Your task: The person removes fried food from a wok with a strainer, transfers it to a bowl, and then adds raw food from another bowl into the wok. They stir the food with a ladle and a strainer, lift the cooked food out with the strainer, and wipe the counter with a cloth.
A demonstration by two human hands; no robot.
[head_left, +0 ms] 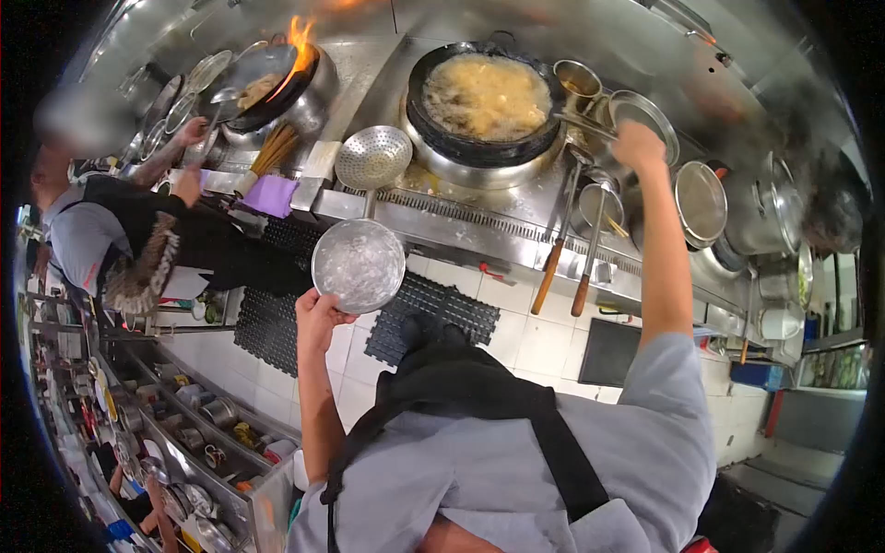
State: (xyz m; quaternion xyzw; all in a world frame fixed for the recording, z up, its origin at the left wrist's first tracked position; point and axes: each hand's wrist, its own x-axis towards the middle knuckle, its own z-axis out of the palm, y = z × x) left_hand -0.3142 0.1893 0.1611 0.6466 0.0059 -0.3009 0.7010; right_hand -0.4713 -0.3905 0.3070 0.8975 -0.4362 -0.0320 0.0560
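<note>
My left hand [320, 320] grips the rim of a round metal bowl [358, 265], wet and whitish inside, out in front of the stove edge. A perforated skimmer [373, 158] lies on the stove just beyond, its handle running behind the bowl. My right hand [639, 147] is closed around a long metal-handled utensil [588, 125] that reaches over the right rim of a big black wok [419, 120]. Its head is hidden in the wok, where pale golden pieces bubble in frothing oil [487, 97].
At left a co-worker [111, 221] tends a flaming wok [313, 78]. Two wooden-handled ladles [550, 267] [590, 249] hang over the stove's front edge. Strainers [701, 205] and pots [779, 207] stand at right. Black mats [479, 315] cover parts of the tiled floor.
</note>
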